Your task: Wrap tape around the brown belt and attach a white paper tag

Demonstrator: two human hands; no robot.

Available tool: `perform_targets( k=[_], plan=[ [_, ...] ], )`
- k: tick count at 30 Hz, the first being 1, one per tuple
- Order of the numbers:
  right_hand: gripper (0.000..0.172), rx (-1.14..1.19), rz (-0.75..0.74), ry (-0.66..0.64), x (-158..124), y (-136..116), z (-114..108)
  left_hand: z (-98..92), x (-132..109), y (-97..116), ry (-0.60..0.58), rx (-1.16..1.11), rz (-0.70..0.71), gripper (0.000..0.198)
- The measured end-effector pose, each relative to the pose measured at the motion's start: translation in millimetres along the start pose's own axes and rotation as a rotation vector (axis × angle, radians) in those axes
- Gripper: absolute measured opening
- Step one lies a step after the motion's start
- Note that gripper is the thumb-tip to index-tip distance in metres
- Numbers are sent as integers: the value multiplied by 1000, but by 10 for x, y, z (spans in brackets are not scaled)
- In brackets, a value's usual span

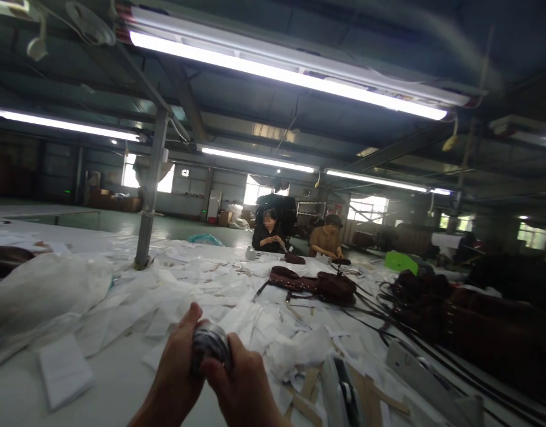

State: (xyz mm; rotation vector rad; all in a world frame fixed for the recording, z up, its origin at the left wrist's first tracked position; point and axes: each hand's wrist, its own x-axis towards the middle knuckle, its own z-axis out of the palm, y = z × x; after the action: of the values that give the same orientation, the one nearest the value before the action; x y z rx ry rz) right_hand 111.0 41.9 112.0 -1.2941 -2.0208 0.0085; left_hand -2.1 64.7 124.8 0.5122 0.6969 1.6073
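My left hand (pixel 177 370) and my right hand (pixel 241 382) are raised together low in the head view, both wrapped round a small shiny round object (pixel 210 345) that looks like a roll of tape or a metal spool. The thumb of my left hand lies over its top. The hands hover above a long white table (pixel 117 379) strewn with white paper scraps (pixel 201 296). Beyond them lies a dark brown leather bag (pixel 317 284) with straps.
Two people sit working at the far end of the table (pixel 299 240). A steel post (pixel 149 196) rises from the table at left. Clear plastic bags (pixel 45 287) lie far left, dark bags and straps (pixel 468 320) pile at right. A green item (pixel 399 261) stands beyond.
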Motion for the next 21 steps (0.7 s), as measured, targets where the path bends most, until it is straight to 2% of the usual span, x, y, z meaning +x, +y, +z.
perform_targets(
  k=[2,3,5,7,8,10,12,15,16,17,19,21],
  plan=[
    [28,19,59,-9,-39,34,118,-100,56,-161,56,-72,-42,26],
    [24,-43,58,-52,-60,75,148,-174,82,-249,30,-20,-31,26],
    [20,-245,-34,-220,-101,186,145,-325,103,-396,-123,241,11,36],
    [19,-393,-215,-396,-136,291,95,-427,70,-465,-357,582,62,43],
    [20,-413,-301,-457,-148,326,69,-446,39,-465,-456,719,95,42],
    [23,-353,-371,-489,-164,348,38,-426,-21,-411,-531,831,165,37],
    [28,-227,-302,-399,-174,312,49,-368,-49,-331,-438,757,175,38],
    [30,-57,-90,-240,-208,227,133,-330,-17,-292,-117,474,26,41],
    [28,-19,-41,-214,-225,212,170,-348,4,-316,-48,367,-35,41],
    [27,8,-10,-204,-243,211,205,-380,26,-357,-12,268,-89,40],
    [30,-16,-7,-219,-274,252,250,-470,58,-469,-14,162,-121,41],
    [37,-160,-84,-292,-285,336,234,-553,65,-578,-87,268,-74,42]
  ],
)
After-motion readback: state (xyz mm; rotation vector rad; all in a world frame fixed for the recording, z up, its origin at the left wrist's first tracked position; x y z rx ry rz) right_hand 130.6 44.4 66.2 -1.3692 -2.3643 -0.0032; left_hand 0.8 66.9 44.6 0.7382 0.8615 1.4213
